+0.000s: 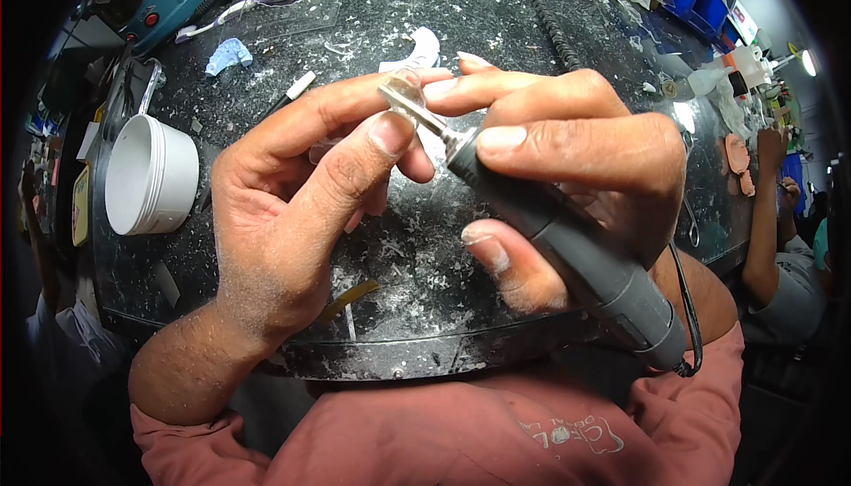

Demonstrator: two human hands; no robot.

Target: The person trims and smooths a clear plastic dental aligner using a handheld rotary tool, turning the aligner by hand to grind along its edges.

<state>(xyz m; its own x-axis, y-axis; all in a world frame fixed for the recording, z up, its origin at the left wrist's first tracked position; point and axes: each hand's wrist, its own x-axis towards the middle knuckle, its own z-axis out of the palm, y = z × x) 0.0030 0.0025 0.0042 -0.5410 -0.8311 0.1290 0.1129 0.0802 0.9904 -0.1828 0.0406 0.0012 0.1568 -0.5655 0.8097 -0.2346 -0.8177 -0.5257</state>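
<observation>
My left hand (297,184) pinches a small translucent piece (407,84) between thumb and fingertips, above the middle of the table. Most of that piece is hidden by the fingers, so its exact kind does not show. In my right hand (581,140) lies a black rotary handpiece (576,251), fingers over its front and thumb beneath. Its metal tip (432,122) points up and left, meeting or nearly meeting the piece; contact cannot be made out. The right fingertips come close to the left ones. White dust coats the left wrist and the right thumb.
White scraps and dust cover the black table (425,300). A white tub (151,176) stands at left. Farther back are a blue dental mould (229,57), a white arch-shaped piece (420,48), a toothbrush (248,11) and a coiled cord (541,7). Another person's arm (764,211) shows at right.
</observation>
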